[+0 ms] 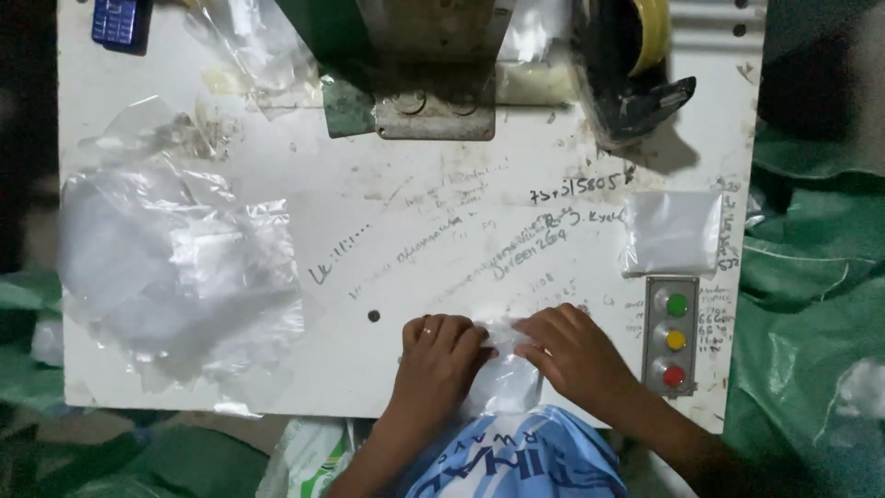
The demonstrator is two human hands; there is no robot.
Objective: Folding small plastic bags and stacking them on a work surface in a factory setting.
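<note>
We note the small clear plastic bag at 6 o'clock on the table, its mouth pinched by left hand and right hand, fingers curled closed on it. Step judged: closing the top. Next calls for even grip. Loose bag pile at 9 o'clock.

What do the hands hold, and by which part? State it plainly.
Both the left hand and right hand pinch one small clear plastic bag at its top edge, fingers on either side of the mouth, on the white table.
</note>
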